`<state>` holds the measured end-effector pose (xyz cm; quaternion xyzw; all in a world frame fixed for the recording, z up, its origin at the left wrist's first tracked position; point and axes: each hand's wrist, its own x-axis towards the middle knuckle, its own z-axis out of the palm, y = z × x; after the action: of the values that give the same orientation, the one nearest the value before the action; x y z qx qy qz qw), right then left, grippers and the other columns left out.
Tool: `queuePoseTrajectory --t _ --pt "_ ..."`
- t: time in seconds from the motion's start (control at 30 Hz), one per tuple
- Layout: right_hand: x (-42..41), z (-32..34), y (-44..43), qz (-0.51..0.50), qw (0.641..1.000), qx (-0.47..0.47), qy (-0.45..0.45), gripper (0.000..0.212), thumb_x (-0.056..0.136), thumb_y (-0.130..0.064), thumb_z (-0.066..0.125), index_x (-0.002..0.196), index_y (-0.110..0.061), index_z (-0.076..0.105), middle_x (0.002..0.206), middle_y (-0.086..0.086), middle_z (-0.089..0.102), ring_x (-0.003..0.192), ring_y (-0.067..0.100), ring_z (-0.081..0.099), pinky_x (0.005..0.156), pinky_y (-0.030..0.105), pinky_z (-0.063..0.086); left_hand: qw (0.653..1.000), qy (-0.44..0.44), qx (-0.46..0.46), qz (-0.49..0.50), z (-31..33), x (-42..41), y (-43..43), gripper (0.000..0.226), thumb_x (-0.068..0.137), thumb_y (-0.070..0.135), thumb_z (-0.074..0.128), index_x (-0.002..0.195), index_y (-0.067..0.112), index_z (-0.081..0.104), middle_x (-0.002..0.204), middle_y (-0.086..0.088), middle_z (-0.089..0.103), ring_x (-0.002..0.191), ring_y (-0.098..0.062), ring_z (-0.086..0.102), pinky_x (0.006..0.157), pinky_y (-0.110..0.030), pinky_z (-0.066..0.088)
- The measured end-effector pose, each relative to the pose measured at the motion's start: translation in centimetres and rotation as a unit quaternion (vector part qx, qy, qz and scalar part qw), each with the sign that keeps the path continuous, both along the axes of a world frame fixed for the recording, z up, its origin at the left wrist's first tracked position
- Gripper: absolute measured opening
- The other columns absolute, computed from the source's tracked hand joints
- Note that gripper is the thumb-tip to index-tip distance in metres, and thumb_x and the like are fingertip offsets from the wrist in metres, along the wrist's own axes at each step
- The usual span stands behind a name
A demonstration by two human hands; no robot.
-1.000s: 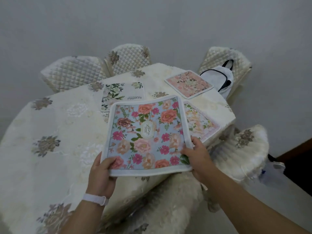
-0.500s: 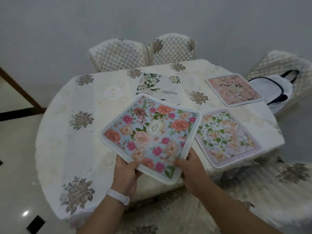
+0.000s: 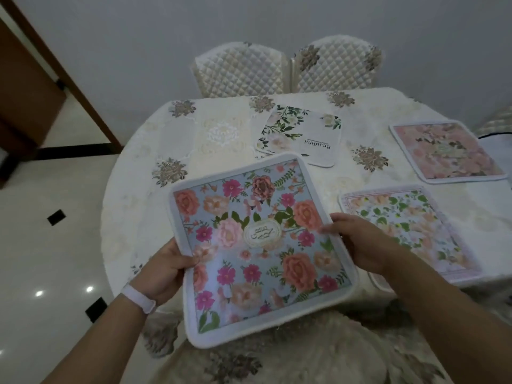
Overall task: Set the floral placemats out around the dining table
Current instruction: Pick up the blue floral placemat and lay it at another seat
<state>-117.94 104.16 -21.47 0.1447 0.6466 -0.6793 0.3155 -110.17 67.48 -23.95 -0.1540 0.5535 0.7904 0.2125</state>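
Note:
I hold a blue placemat (image 3: 257, 245) with pink and orange flowers above the near edge of the round dining table (image 3: 155, 217). My left hand (image 3: 166, 268) grips its left edge and my right hand (image 3: 357, 242) grips its right edge. Three other floral placemats lie flat on the table: a white and green one (image 3: 300, 134) marked "Beautiful" at the back, a pink one (image 3: 447, 151) at the far right, and a pale one with green leaves (image 3: 407, 228) just right of my right hand.
A cream embroidered cloth covers the table. Two quilted chairs (image 3: 241, 70) (image 3: 335, 65) stand at the far side against the wall. A cushioned seat (image 3: 277, 356) is below the mat. Glossy tiled floor (image 3: 55, 245) and a brown door frame (image 3: 63, 70) are to the left.
My view has swung left around the table. The blue placemat has rotated in my hands and come nearer, and both hands now grip its side edges instead of its near edge.

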Motion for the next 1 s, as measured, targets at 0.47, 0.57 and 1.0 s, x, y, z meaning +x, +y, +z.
queuePoseTrajectory --t 0.47,0.57,1.0 --pt "4.8 -3.9 -6.1 -0.191 0.979 -0.065 0.037 0.030 0.092 -0.001 0.061 0.120 -0.011 0.061 0.104 0.016 0.075 0.091 0.035 0.073 0.073 0.052 0.060 0.956 -0.050 0.106 0.269 -3.5 2.6 3.3 0.029 0.077 0.000 0.064 0.104 0.005 0.055 0.070 -0.007 0.067 0.062 -0.021 0.068 0.056 -0.036 0.060" --pt "6.9 -5.1 -8.4 -0.186 0.976 -0.107 0.044 0.032 0.093 0.000 0.060 0.122 -0.014 0.060 0.108 0.014 0.075 0.097 0.034 0.072 0.073 0.050 0.061 0.954 -0.053 0.034 0.294 -4.6 2.9 5.4 0.032 0.088 -0.006 0.057 0.113 0.013 0.055 0.082 -0.009 0.063 0.073 -0.024 0.066 0.069 -0.044 0.060" --pt "6.5 -9.2 -6.5 -0.235 0.969 0.013 -0.070 0.020 0.092 -0.004 0.060 0.109 -0.014 0.060 0.101 0.016 0.069 0.083 0.031 0.070 0.064 0.040 0.060 0.980 -0.031 -0.163 0.107 -9.1 -3.0 0.1 0.051 0.087 -0.013 0.054 0.127 0.019 0.055 0.114 -0.014 0.068 0.101 -0.037 0.066 0.080 -0.056 0.055"
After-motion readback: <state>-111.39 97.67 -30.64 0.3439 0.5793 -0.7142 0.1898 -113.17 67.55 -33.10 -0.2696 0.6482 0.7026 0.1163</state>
